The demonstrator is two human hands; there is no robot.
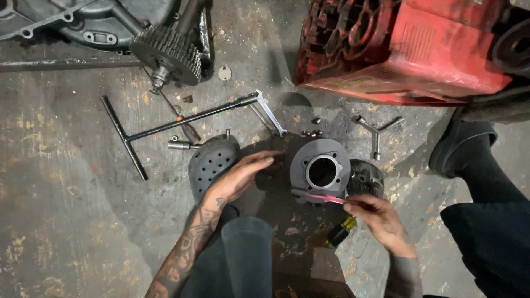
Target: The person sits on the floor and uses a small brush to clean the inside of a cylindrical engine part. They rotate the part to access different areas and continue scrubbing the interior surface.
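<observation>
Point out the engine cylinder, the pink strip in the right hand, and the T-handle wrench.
engine cylinder [301, 160]: head view, grey top face left of the bore.
pink strip [317, 196]: head view, middle of the strip.
T-handle wrench [182, 120]: head view, mid-shaft.

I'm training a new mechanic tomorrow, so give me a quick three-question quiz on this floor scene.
1. True or false: the right hand holds a pink tool against the cylinder.
2. What lies left of the left hand: A) perforated shoe, B) hammer, C) rag?
3. Which long tool lies beside the gear?

Key: 1 true. 2 A, the shoe. 3 the T-handle wrench.
</observation>
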